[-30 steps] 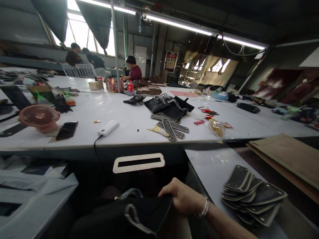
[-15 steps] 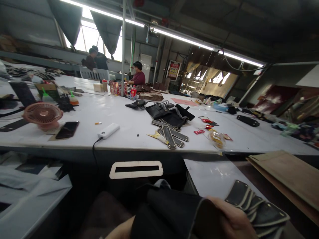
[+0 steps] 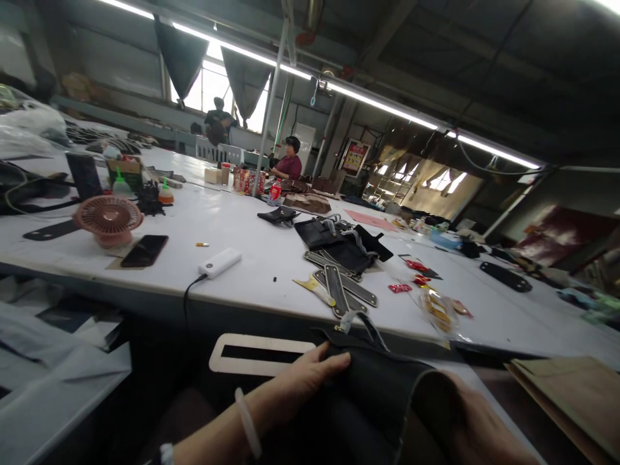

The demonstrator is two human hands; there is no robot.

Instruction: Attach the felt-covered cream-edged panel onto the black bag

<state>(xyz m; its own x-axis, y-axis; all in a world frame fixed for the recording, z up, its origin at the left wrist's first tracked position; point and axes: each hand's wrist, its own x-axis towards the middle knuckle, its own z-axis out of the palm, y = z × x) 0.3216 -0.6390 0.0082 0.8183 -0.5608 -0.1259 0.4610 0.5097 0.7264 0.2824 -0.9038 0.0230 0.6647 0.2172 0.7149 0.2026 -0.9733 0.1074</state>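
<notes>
1. A long white worktable (image 3: 252,232) is stretching across the room, with other people sitting and standing at its far end.
2. A black leather bag piece (image 3: 382,394) is lying low in front of the person, below the near edge of the table, and is curving over at its right edge; a strap is sticking up from its top.
3. The left hand (image 3: 305,378) is lying flat on the left part of the bag piece, its fingers stretched out and close together, pressing rather than gripping; a pale bangle is sitting on the wrist.
4. The right hand (image 3: 477,429) is showing at the lower right, tucked behind the curled edge of the bag piece; the leather is hiding its fingers, so nobody can tell how they are set.
5. A pink fan (image 3: 107,218) is standing on the left of the table, with a dark phone (image 3: 144,250) lying just beside it.
6. A white power bank (image 3: 219,263) is resting nearer the middle, its cable hanging over the edge.
7. Dark strap pieces (image 3: 339,290) are lying near the table's front edge, just above the bag piece.
</notes>
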